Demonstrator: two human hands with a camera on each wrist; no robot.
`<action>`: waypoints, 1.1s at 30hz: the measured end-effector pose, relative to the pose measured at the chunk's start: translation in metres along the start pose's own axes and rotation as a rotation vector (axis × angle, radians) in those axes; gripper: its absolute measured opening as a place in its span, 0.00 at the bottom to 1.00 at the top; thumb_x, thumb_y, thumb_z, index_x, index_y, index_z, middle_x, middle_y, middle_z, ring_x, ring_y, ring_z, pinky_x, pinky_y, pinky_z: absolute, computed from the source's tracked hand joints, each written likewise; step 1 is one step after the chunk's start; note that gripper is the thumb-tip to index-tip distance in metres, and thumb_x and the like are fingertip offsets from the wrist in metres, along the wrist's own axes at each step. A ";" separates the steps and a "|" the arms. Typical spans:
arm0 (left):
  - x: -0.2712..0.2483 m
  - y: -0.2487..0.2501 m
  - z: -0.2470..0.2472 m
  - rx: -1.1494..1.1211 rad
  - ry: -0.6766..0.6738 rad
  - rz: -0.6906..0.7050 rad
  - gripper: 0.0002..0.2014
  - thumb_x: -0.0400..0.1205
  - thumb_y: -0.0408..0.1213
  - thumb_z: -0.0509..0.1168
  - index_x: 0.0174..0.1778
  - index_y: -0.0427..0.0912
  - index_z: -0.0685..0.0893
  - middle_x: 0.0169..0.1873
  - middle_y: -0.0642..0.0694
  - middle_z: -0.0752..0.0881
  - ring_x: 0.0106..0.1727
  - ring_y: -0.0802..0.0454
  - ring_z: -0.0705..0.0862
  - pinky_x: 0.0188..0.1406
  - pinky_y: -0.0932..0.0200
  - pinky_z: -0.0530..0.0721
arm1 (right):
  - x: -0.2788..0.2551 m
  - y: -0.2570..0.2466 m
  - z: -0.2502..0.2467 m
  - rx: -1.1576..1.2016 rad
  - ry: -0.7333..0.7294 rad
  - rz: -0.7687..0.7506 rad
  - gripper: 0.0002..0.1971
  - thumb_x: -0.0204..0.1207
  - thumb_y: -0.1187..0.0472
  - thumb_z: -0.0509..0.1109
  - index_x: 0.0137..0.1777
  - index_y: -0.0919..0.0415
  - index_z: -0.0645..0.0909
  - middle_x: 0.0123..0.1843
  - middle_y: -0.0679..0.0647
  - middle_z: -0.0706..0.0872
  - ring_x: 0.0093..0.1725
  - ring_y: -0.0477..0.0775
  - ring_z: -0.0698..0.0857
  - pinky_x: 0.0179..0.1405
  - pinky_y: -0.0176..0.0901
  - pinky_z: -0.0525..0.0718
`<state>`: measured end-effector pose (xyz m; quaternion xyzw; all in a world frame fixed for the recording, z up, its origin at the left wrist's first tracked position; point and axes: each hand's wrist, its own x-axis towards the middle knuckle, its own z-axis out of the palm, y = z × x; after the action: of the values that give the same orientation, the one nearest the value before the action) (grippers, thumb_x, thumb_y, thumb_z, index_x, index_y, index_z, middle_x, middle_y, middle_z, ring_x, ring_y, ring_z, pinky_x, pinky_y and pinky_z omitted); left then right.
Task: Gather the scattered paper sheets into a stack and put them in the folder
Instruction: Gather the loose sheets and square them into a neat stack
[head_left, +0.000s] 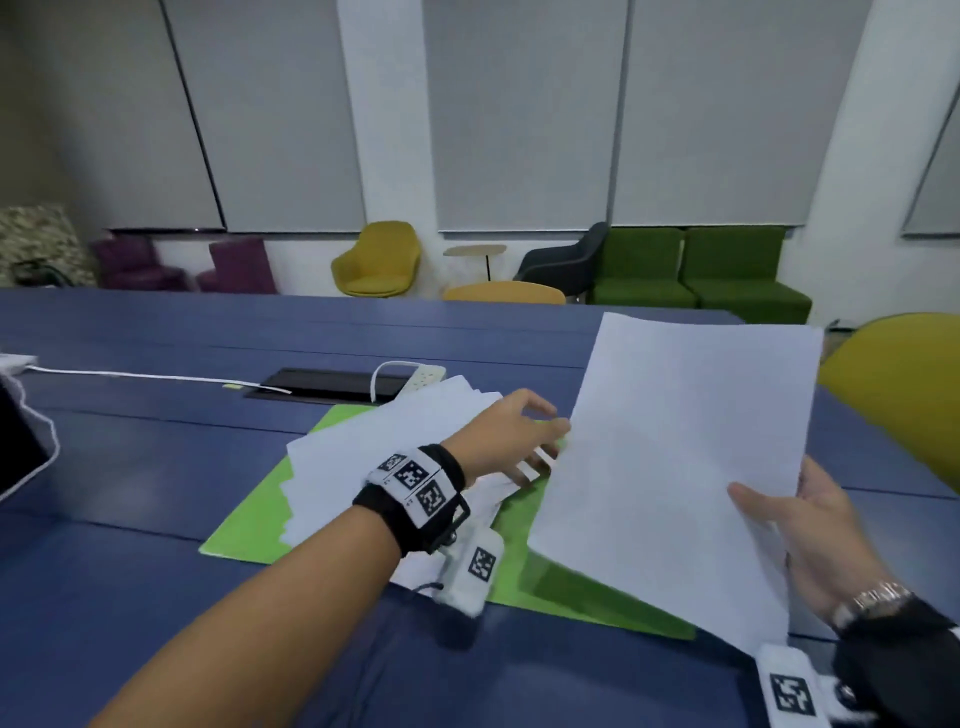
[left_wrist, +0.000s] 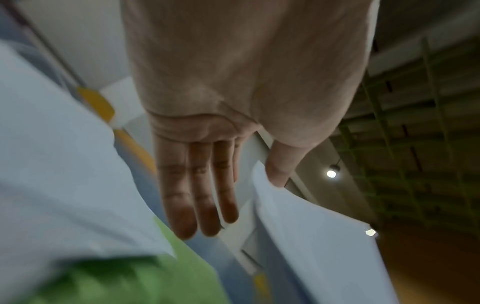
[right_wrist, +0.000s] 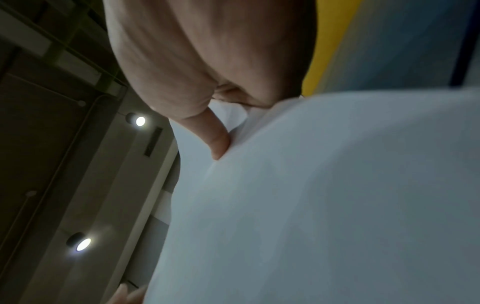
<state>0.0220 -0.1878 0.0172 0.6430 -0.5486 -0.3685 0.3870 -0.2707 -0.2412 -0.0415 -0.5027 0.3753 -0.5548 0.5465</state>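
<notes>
Well, a blue table (head_left: 156, 467) carries a green folder (head_left: 249, 525) lying flat, with loose white sheets (head_left: 363, 441) fanned across it. Right hand (head_left: 810, 535) pinches a raised sheaf of paper (head_left: 675, 457) at its lower edge; left hand (head_left: 514, 431), fingers straight, touches that sheaf's near edge
</notes>
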 end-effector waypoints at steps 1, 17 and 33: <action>0.005 -0.007 -0.015 0.077 0.048 0.007 0.15 0.85 0.50 0.68 0.63 0.47 0.80 0.50 0.43 0.91 0.44 0.47 0.88 0.37 0.55 0.85 | 0.001 0.001 -0.001 0.008 0.029 0.002 0.23 0.72 0.80 0.72 0.63 0.58 0.82 0.54 0.51 0.91 0.39 0.42 0.92 0.32 0.32 0.87; 0.057 -0.080 -0.097 0.960 0.046 -0.244 0.28 0.86 0.60 0.63 0.69 0.38 0.84 0.72 0.42 0.83 0.73 0.43 0.79 0.70 0.55 0.75 | -0.004 -0.007 0.003 -0.007 0.131 0.089 0.22 0.78 0.81 0.68 0.70 0.64 0.78 0.55 0.52 0.88 0.50 0.51 0.87 0.44 0.43 0.81; 0.060 -0.092 -0.120 0.787 0.103 -0.441 0.28 0.68 0.52 0.85 0.56 0.37 0.87 0.54 0.42 0.89 0.56 0.43 0.86 0.54 0.55 0.80 | -0.001 -0.004 -0.001 -0.027 0.139 0.113 0.22 0.78 0.80 0.68 0.70 0.64 0.79 0.55 0.51 0.89 0.51 0.53 0.88 0.44 0.44 0.82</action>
<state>0.1758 -0.2273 -0.0170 0.8602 -0.4769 -0.1731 0.0521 -0.2727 -0.2399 -0.0376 -0.4484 0.4475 -0.5514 0.5427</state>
